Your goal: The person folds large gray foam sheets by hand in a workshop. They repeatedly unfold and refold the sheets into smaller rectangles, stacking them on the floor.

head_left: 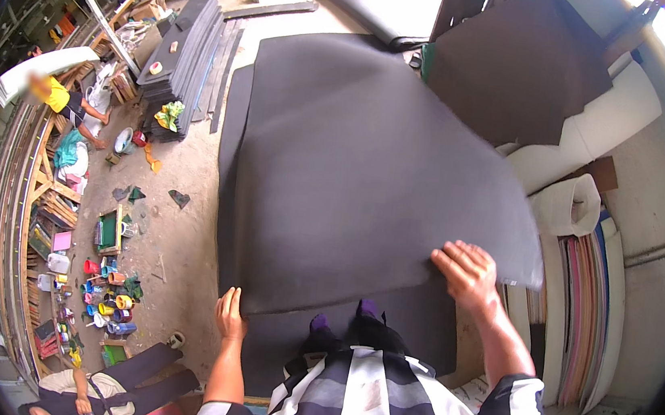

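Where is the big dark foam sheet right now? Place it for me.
In the head view the dark foam sheet fills the centre, lying on more dark sheets, with the left hand at its near-left corner and the right hand on its near-right edge.
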{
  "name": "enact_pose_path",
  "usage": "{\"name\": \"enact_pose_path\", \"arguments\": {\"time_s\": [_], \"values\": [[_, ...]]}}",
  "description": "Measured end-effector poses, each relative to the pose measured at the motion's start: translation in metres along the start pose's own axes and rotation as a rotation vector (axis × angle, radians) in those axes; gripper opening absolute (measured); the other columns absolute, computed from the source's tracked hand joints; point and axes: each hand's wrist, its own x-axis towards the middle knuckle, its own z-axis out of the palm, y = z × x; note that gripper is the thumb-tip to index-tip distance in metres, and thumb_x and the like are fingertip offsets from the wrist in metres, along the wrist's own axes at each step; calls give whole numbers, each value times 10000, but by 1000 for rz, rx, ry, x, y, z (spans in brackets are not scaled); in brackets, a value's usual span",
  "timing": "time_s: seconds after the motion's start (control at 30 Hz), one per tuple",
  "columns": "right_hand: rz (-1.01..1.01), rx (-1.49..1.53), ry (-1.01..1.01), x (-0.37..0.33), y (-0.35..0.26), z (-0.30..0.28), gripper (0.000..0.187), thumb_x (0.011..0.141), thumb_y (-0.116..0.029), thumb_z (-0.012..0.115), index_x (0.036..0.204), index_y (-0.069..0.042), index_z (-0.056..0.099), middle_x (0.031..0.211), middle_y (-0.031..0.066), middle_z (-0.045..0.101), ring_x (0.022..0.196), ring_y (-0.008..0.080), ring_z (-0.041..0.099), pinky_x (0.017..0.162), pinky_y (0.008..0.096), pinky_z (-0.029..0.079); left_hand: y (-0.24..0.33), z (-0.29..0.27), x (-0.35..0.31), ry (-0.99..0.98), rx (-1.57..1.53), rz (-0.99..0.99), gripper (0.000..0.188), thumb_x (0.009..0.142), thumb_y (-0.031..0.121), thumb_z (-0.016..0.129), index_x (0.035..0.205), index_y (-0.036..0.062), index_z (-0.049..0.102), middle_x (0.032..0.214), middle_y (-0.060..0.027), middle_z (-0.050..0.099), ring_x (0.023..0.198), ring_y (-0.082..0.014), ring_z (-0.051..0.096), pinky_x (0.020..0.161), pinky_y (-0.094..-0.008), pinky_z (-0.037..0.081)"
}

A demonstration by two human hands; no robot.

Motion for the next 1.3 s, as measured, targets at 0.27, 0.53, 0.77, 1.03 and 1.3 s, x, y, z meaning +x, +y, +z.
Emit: {"name": "enact_pose_path", "arguments": {"time_s": [0.27, 0.53, 0.77, 1.03, 1.3], "values": [[79, -56, 49, 51, 3, -34, 516, 628, 83, 599, 1089, -90, 755, 1108, 130, 745, 1072, 300, 719, 942, 420, 568, -97, 8, 34, 23, -267, -195, 608, 696, -171, 587, 1251, 52, 696, 1048, -232, 734, 984, -414, 709, 898, -473, 556], [485, -77, -5, 31, 62, -39, 721, 701, 141, 581, 1353, -160, 643, 1187, 139, 711, 1057, 359, 682, 883, 433, 556, -64, -155, 209, 116, 152, 257, 464, 731, -19, 655, 1170, 122, 710, 921, -121, 734, 819, -340, 707, 722, -460, 560], [597, 137, -45, -118, 8, -63, 687, 683, 200, 544, 1282, -109, 678, 1164, 157, 721, 1101, 347, 686, 945, 426, 552, -15, -223, 101, 107, 186, 475, 438, 666, -46, 620, 1082, 46, 719, 895, -102, 739, 780, -285, 701, 741, -411, 549], [557, 122, -102, -269, -32, -46, 661, 586, 149, 587, 1190, -82, 727, 1216, 147, 713, 1162, 342, 668, 1002, 426, 538, 24, -207, -74, 33, 92, 326, 442, 634, -55, 625, 1052, 29, 746, 928, -132, 763, 833, -281, 739, 744, -407, 560], [448, 244, -337, -393, -68, -54, 623, 586, 72, 637, 1163, -134, 751, 1177, 125, 729, 1133, 297, 688, 978, 406, 562, 44, -214, -206, -61, 73, 146, 472, 600, -31, 621, 1043, 55, 764, 940, -138, 766, 831, -319, 737, 743, -430, 577]]}}
